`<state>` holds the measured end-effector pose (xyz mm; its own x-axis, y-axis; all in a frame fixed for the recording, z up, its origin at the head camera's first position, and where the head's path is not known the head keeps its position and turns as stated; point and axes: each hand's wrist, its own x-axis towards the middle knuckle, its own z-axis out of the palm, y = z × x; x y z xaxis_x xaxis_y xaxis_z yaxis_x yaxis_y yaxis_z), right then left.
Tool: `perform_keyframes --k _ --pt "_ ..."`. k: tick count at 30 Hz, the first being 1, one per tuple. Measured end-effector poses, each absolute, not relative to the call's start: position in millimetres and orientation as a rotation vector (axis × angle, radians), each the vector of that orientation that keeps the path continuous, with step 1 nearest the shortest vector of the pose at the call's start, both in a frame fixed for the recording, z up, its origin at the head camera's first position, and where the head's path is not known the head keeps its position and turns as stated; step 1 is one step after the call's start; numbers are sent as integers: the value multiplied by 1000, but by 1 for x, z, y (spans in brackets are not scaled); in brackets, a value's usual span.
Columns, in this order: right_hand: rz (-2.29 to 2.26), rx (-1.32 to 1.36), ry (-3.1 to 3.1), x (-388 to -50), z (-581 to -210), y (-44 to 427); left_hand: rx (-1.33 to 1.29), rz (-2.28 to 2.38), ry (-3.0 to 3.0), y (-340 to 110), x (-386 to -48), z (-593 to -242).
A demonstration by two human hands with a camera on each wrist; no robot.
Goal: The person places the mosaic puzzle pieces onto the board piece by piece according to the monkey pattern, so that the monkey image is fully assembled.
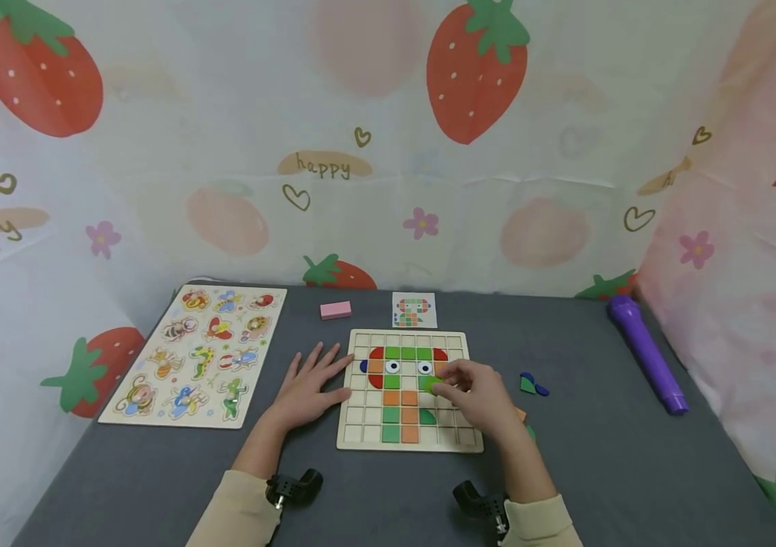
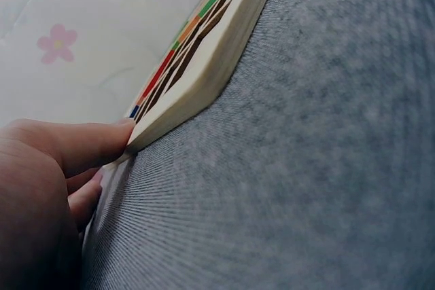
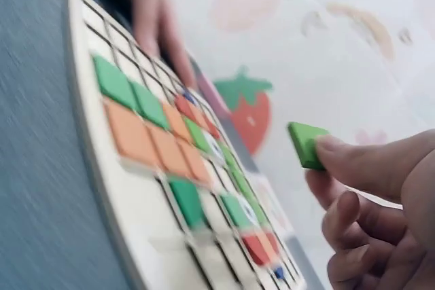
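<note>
A wooden grid board (image 1: 361,434) lies on the table, with green, orange, red and blue tiles and two eye tiles set in its cells. Over its right half, my right hand (image 1: 480,391) pinches a light green square tile (image 3: 307,145) between thumb and fingers. The right wrist view shows that tile held up off the board. Spread flat at the board's left side is my left hand (image 1: 307,391), its thumb (image 2: 102,142) touching the board's edge. Behind the board lies a small card (image 1: 414,310) printed with a coloured tile figure.
Loose blue and green pieces (image 1: 528,384) lie to the board's right, with an orange piece (image 1: 521,415) partly behind my right hand. A wooden insect picture board (image 1: 213,357) is at the left, a pink block (image 1: 335,310) at the back, and a purple microphone-shaped object (image 1: 648,354) far right.
</note>
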<state>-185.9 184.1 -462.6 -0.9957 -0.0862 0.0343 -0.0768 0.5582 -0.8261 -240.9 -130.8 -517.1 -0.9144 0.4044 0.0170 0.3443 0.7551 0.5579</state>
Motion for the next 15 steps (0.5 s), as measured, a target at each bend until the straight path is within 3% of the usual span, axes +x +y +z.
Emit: perform_keyframes --k 7,15 --pt "-1598 -218 2683 -183 -479 138 596 855 2851 -131 -240 -518" --pt "-1391 -334 2814 -180 -495 108 602 851 2858 -131 -240 -520"
